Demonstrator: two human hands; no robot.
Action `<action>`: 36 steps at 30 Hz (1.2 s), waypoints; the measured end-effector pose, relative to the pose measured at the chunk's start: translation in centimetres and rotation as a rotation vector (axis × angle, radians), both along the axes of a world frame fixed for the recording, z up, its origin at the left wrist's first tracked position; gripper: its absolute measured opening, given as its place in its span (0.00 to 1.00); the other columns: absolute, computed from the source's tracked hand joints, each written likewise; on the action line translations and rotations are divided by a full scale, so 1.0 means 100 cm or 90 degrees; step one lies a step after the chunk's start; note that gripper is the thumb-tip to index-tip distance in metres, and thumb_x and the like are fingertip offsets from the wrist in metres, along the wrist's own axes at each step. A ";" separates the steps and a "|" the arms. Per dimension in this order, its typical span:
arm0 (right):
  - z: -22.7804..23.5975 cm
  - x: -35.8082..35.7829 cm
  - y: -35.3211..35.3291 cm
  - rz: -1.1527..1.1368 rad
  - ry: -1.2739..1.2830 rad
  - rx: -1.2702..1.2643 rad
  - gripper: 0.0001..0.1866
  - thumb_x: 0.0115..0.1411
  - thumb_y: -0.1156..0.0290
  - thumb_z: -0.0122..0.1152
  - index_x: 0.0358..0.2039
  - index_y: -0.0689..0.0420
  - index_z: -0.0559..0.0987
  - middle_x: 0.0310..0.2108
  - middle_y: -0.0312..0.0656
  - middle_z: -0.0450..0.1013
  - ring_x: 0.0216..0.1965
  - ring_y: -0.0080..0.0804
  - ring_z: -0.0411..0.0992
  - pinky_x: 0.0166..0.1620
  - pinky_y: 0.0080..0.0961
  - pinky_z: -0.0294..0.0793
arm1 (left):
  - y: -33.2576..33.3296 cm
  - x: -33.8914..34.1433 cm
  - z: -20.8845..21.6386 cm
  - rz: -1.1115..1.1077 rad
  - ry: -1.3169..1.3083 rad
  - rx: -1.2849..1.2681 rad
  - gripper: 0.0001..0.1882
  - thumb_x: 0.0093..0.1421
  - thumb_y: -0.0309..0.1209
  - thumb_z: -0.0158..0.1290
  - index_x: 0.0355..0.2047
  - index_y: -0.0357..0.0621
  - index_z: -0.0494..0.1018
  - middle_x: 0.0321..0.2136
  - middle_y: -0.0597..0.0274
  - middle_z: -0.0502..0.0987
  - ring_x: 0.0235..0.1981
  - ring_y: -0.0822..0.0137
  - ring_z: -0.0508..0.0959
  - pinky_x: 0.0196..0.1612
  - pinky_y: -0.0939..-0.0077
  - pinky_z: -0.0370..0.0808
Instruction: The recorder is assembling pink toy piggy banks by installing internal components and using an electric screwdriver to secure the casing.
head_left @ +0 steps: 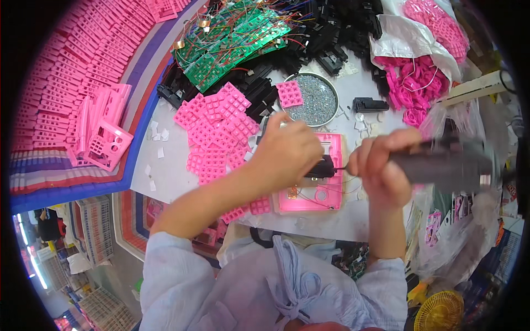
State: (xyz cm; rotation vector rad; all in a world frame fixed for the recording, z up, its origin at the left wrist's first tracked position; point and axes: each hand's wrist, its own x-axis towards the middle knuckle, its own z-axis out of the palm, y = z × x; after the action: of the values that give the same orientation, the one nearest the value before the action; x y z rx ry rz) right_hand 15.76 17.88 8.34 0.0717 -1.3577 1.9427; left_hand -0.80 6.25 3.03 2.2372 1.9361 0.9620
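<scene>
A pink plastic housing lies on the worktable in front of me, its inside facing up. A black plastic part sits across it, with thin wires trailing below. My left hand is over the housing's upper left, against the black part; its fingers are curled, and what they hold is hidden. My right hand grips a black power screwdriver, blurred by motion. The tool lies level, and its thin bit points left to the black part's right end; whether the tip touches a screw cannot be made out.
Pink button pads lie heaped left of the housing. Beyond it stands a round tin of small screws with one pad on its rim. Wired green circuit boards and black parts are piled behind. Pink housings fill the left side; bags stand right.
</scene>
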 end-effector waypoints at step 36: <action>-0.050 -0.024 -0.019 0.053 -0.010 0.160 0.12 0.60 0.80 0.60 0.44 0.62 0.70 0.27 0.43 0.72 0.30 0.32 0.73 0.37 0.32 0.77 | -0.057 0.018 -0.053 0.139 -0.050 -0.043 0.23 0.53 0.48 0.63 0.48 0.56 0.76 0.40 0.71 0.77 0.45 0.66 0.72 0.52 0.54 0.55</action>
State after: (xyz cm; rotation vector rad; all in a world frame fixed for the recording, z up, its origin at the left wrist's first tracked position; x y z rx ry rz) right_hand 13.33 15.97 3.32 0.2374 -1.6275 1.8332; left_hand 1.02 0.55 -2.24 1.9528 2.1771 0.9737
